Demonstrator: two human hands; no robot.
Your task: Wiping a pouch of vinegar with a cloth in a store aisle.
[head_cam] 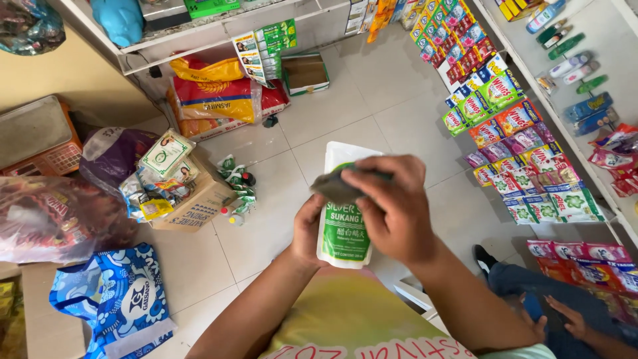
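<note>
A white and green stand-up pouch [344, 229] is upright in front of my chest. My left hand [307, 229] grips its lower left side from behind. My right hand [393, 206] presses a small dark grey-green cloth [337, 187] against the pouch's front, near its upper half. Both forearms reach up from the bottom of the head view, over my yellow shirt.
An open cardboard box [193, 199] of small packets sits on the tiled floor [345, 100] at left, with rice sacks [216, 93] behind. Hanging sachet strips [512, 133] line the right shelf. Another person's hand and leg [565, 319] show at bottom right. A blue bag [123, 299] lies bottom left.
</note>
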